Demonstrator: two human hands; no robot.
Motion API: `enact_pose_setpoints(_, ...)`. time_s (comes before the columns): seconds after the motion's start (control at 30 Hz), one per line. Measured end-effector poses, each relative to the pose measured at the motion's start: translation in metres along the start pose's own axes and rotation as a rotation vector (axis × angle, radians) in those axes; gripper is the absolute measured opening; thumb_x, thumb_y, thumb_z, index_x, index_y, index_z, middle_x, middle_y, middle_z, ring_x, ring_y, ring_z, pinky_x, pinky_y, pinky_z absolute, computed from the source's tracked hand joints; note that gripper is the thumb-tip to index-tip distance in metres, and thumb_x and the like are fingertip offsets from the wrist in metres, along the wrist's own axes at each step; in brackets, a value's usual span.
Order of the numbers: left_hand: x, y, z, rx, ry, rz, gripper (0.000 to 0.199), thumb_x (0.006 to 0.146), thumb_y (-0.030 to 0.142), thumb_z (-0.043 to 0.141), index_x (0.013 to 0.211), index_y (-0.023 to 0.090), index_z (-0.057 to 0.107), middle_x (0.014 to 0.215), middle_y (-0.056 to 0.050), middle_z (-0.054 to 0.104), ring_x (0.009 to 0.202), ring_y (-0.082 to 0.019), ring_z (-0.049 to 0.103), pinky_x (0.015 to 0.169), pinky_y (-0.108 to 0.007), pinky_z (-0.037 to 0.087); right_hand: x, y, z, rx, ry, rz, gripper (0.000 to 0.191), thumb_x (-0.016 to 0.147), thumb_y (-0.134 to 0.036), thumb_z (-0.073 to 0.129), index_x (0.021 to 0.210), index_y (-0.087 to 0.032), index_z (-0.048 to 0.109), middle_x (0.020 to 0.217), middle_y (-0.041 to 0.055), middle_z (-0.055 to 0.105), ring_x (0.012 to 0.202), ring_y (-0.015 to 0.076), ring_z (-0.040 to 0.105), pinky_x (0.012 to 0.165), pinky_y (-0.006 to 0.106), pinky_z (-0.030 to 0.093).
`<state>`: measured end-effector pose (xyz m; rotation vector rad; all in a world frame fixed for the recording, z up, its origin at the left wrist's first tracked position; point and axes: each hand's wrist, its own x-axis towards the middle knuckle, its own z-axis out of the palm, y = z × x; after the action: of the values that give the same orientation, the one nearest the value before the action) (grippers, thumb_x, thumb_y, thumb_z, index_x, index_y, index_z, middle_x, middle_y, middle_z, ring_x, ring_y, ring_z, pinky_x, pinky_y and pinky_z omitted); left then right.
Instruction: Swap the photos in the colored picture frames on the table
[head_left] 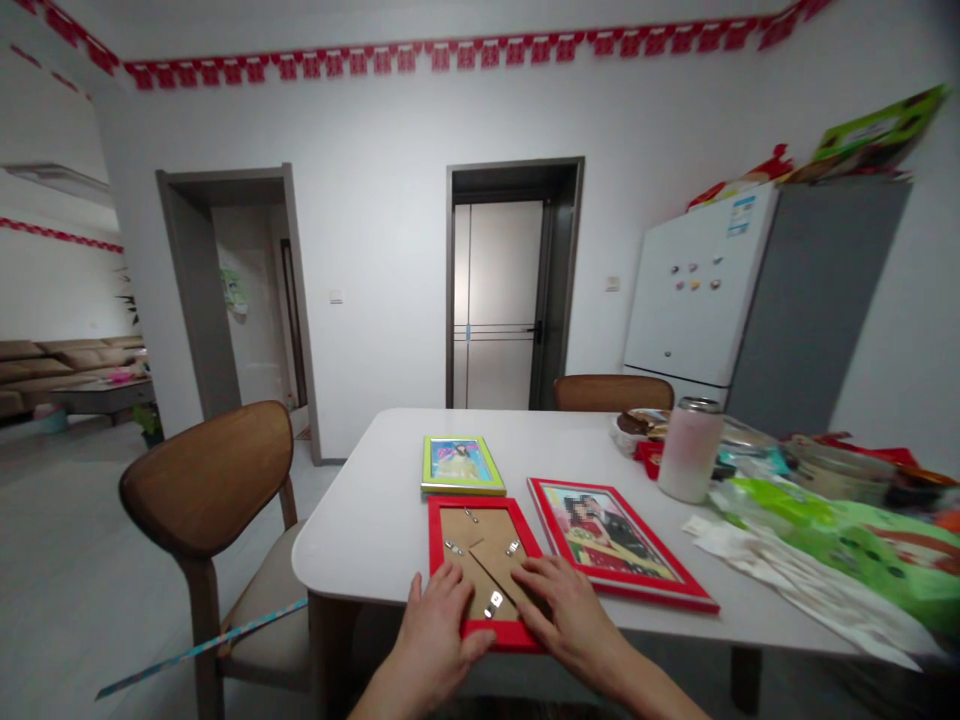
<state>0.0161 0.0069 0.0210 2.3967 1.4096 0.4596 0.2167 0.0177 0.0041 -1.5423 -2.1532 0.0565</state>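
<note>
A red picture frame (435, 535) lies face down at the table's near edge, its brown backing board (480, 530) showing with small metal clips around it. My left hand (439, 625) rests across the frame's left side, fingers stretched over the backing and thumb at the near red edge. On the right side, my right hand (566, 605) lies with extended fingers touching the board and the edge. Just beyond is a green picture frame (491, 489), face up. To the right, another red picture frame (652, 592) shows a photo of a couple.
At the right of the white table (360, 500) stand a pink bottle (688, 450), a green plastic package (832, 550), white gloves or cloth (795, 585) and containers. Wooden chairs stand at the left (214, 480) and far side (615, 392). A fridge (697, 300) is behind.
</note>
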Motion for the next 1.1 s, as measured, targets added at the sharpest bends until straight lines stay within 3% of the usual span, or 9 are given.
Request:
enact_pose_setpoints(0.07, -0.003, -0.005, 0.001, -0.024, 0.009, 0.007, 0.053, 0.068, 0.043, 0.055, 0.114, 0.019, 0.044, 0.131, -0.009, 0.034, 0.122, -0.024, 0.025, 0.1, -0.047, 0.013, 0.008, 0.001, 0.001, -0.014, 0.0, 0.006, 0.035, 0.078, -0.032, 0.036, 0.103, -0.021, 0.058, 0.109, 0.0082, 0.055, 0.099, 0.0206, 0.047, 0.085, 0.033, 0.033)
enact_pose_setpoints(0.2, -0.003, -0.009, 0.003, -0.082, 0.028, 0.011, 0.042, 0.063, 0.039, 0.061, 0.099, 0.019, 0.054, 0.128, -0.008, 0.039, 0.12, -0.024, 0.03, 0.1, -0.04, 0.019, 0.03, 0.0, 0.003, -0.141, -0.014, 0.068, 0.036, 0.079, -0.033, 0.034, 0.106, -0.02, 0.055, 0.114, 0.0114, 0.049, 0.101, 0.0234, 0.044, 0.084, 0.036, 0.032)
enact_pose_setpoints(0.3, -0.002, -0.008, 0.003, -0.103, 0.047, -0.01, 0.054, 0.062, 0.04, 0.063, 0.109, 0.018, 0.049, 0.125, -0.009, 0.042, 0.117, -0.024, 0.033, 0.099, -0.038, 0.023, 0.04, -0.001, 0.003, -0.183, -0.063, 0.089, 0.036, 0.079, -0.036, 0.032, 0.095, -0.018, 0.058, 0.105, 0.0125, 0.052, 0.092, 0.0221, 0.048, 0.079, 0.035, 0.034)
enact_pose_setpoints(0.43, -0.002, -0.007, 0.003, -0.091, 0.054, -0.058, 0.073, 0.06, 0.043, 0.065, 0.121, 0.014, 0.038, 0.124, -0.011, 0.043, 0.115, -0.025, 0.035, 0.099, -0.035, 0.023, 0.038, -0.001, 0.003, -0.097, -0.076, 0.058, 0.038, 0.081, -0.036, 0.027, 0.081, -0.014, 0.059, 0.094, 0.011, 0.053, 0.086, 0.018, 0.049, 0.08, 0.029, 0.034)
enact_pose_setpoints(0.63, -0.002, -0.009, 0.003, -0.099, 0.039, -0.052, 0.072, 0.061, 0.044, 0.064, 0.121, 0.013, 0.038, 0.125, -0.01, 0.042, 0.116, -0.024, 0.034, 0.099, -0.033, 0.023, 0.03, 0.0, -0.002, 0.041, -0.068, 0.058, 0.037, 0.08, -0.037, 0.032, 0.084, -0.013, 0.06, 0.1, 0.0109, 0.051, 0.091, 0.0172, 0.049, 0.084, 0.026, 0.034)
enact_pose_setpoints(0.77, -0.002, -0.013, 0.005, -0.109, 0.064, -0.02, 0.067, 0.06, 0.042, 0.065, 0.117, 0.015, 0.042, 0.122, -0.009, 0.046, 0.115, -0.024, 0.036, 0.098, -0.032, 0.026, 0.025, -0.005, -0.004, 0.029, -0.049, 0.059, 0.037, 0.078, -0.036, 0.035, 0.096, -0.012, 0.058, 0.106, 0.0131, 0.05, 0.098, 0.0201, 0.046, 0.088, 0.03, 0.033)
enact_pose_setpoints(0.9, -0.003, -0.02, 0.007, -0.12, 0.081, 0.004, 0.056, 0.059, 0.04, 0.067, 0.106, 0.016, 0.05, 0.124, -0.009, 0.044, 0.116, -0.022, 0.035, 0.098, -0.031, 0.027, 0.011, -0.02, -0.006, 0.02, -0.066, -0.097, 0.032, 0.077, -0.03, 0.039, 0.101, -0.021, 0.058, 0.117, 0.0099, 0.047, 0.108, 0.022, 0.04, 0.092, 0.035, 0.03)
enact_pose_setpoints(1.1, -0.004, -0.026, 0.007, -0.156, 0.076, 0.021, 0.051, 0.061, 0.041, 0.065, 0.104, 0.017, 0.051, 0.123, -0.008, 0.044, 0.119, -0.02, 0.032, 0.098, -0.03, 0.026, -0.003, -0.044, -0.015, 0.055, -0.157, -0.282, 0.028, 0.078, -0.028, 0.041, 0.096, -0.032, 0.061, 0.109, 0.0044, 0.052, 0.102, 0.0215, 0.042, 0.086, 0.038, 0.032)
